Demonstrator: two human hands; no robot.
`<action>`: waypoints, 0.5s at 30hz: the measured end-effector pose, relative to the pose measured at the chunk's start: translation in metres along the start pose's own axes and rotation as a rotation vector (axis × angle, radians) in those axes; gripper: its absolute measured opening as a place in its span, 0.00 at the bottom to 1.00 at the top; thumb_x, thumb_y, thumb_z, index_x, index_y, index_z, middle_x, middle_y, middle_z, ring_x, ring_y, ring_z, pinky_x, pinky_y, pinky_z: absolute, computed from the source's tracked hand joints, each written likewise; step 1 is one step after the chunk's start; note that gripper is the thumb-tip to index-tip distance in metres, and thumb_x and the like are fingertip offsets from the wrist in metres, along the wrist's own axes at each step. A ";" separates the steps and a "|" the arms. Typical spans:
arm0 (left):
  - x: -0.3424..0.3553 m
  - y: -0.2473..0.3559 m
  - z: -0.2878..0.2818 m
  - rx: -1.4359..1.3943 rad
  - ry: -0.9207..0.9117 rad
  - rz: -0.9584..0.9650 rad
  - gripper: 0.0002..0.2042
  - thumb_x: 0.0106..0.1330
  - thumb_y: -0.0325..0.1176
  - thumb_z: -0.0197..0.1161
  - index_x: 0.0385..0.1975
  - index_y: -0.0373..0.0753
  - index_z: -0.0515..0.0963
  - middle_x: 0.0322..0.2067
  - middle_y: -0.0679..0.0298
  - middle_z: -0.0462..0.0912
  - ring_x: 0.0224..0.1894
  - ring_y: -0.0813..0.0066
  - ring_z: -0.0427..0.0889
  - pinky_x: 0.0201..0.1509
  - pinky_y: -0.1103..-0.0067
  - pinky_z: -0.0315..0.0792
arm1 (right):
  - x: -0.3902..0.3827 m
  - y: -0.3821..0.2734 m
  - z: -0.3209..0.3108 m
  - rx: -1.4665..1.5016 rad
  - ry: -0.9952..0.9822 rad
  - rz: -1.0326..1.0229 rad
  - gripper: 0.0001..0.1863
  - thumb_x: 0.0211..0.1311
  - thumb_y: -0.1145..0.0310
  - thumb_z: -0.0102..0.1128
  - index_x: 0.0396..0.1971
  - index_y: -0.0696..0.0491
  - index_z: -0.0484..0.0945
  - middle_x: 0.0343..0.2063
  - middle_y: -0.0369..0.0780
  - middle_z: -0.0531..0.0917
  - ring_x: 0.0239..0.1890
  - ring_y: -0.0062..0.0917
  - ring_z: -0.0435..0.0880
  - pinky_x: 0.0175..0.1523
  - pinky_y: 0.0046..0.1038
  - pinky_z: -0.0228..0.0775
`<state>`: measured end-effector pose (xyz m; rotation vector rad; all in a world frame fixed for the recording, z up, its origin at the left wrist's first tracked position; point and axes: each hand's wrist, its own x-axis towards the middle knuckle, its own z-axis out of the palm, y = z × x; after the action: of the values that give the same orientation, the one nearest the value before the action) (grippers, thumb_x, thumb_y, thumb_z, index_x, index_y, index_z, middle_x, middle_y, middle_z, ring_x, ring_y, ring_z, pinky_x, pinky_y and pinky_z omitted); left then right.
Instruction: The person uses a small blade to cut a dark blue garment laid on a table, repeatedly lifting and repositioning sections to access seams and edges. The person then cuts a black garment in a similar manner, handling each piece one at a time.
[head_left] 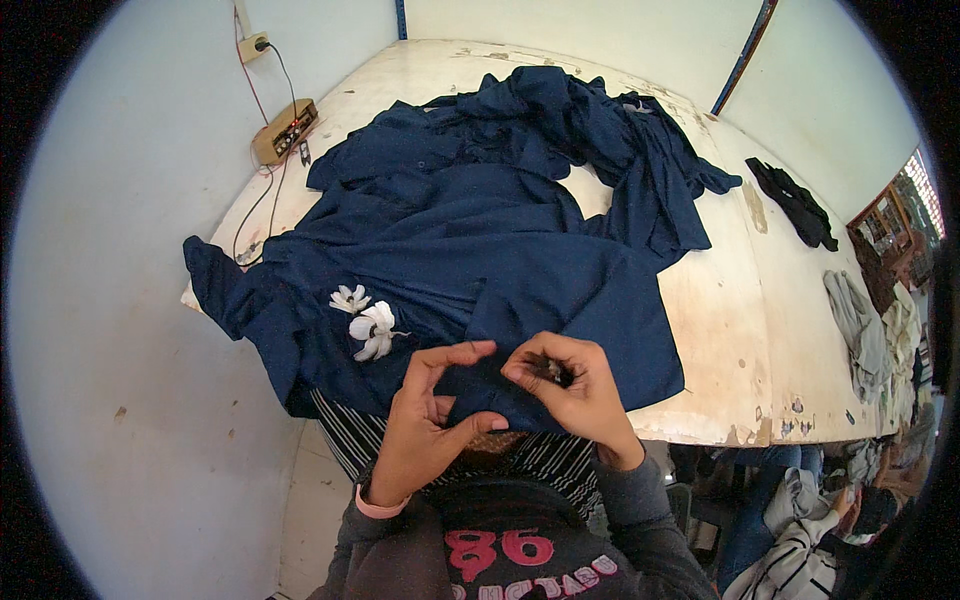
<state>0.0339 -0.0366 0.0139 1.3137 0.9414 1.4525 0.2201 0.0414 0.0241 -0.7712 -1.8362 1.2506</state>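
navy garment is rumpled over a big chunk of the pale table, near edge right at the hands. left hand has thumb and forefinger wide apart there, right hand is curled around a small dark thing, mostly hidden. wired tan box up left, black cloth off right, white flowers on the navy.

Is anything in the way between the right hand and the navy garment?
Nothing visible: the right hand is over the navy garment, and the white flowers lie off beyond the left hand.
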 end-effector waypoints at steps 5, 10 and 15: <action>-0.001 -0.016 -0.012 0.076 -0.147 0.022 0.19 0.62 0.19 0.70 0.53 0.35 0.79 0.58 0.58 0.76 0.53 0.77 0.80 0.46 0.83 0.77 | 0.008 -0.009 0.000 -0.384 0.068 -0.179 0.06 0.58 0.70 0.68 0.34 0.54 0.81 0.27 0.41 0.84 0.28 0.31 0.86 0.33 0.31 0.73; 0.003 -0.007 -0.010 0.296 -0.025 0.006 0.19 0.61 0.20 0.71 0.54 0.36 0.82 0.53 0.61 0.79 0.43 0.84 0.78 0.36 0.88 0.70 | 0.011 -0.021 0.009 -0.529 0.153 -0.237 0.11 0.59 0.66 0.70 0.37 0.54 0.79 0.23 0.40 0.82 0.24 0.28 0.83 0.29 0.24 0.68; 0.009 0.003 -0.012 0.497 0.090 0.004 0.27 0.58 0.19 0.72 0.60 0.39 0.79 0.51 0.63 0.79 0.42 0.82 0.77 0.40 0.86 0.70 | 0.001 -0.032 0.009 -0.613 0.008 0.062 0.19 0.62 0.53 0.68 0.39 0.50 0.72 0.20 0.42 0.82 0.22 0.41 0.84 0.26 0.38 0.72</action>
<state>0.0218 -0.0286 0.0177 1.6103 1.4235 1.3348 0.2098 0.0268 0.0527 -1.1583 -2.2281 0.7054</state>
